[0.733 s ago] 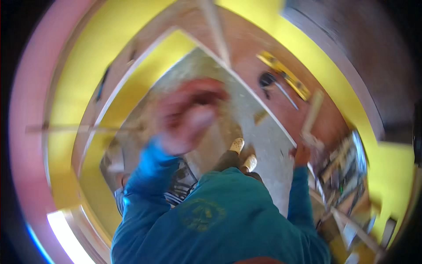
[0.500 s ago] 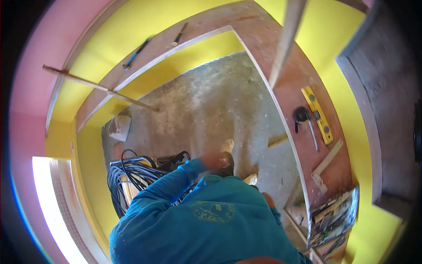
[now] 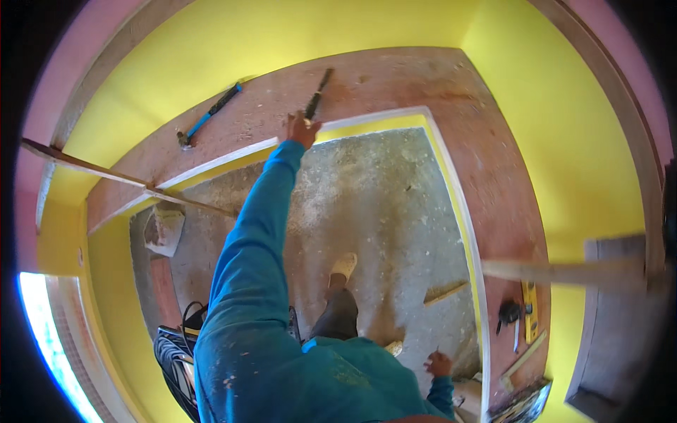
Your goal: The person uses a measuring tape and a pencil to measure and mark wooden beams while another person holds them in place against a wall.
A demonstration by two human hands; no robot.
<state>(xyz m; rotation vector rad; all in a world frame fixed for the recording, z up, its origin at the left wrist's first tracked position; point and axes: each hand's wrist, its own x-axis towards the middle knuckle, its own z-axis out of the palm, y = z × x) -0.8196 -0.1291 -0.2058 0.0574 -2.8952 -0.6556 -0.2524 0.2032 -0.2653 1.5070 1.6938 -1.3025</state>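
Observation:
My left hand point(image 3: 302, 132) reaches far out to the inner edge of the reddish-brown wooden counter point(image 3: 402, 84). Its fingers are apart at the butt end of a narrow dark-handled tool, which looks like a chisel point(image 3: 317, 97) and lies on the counter. Left of it, a hammer point(image 3: 211, 114) with a blue and black handle rests on the same board. Down at the lower right, my right hand point(image 3: 438, 364) hangs over the floor with loosely bent, separated fingers and nothing in it.
A thin wooden strip point(image 3: 106, 171) crosses the counter at left; another batten point(image 3: 564, 271) spans the right side. A yellow spirit level point(image 3: 530, 314), a black tape measure point(image 3: 509, 311) and a square point(image 3: 522, 363) lie at right. Coiled cables point(image 3: 173, 366) sit at lower left.
My left hand has moved from near my body out to the dark-handled tool. My right hand has come into fuller view. The view has turned and shifted, and I stand nearer the far counter.

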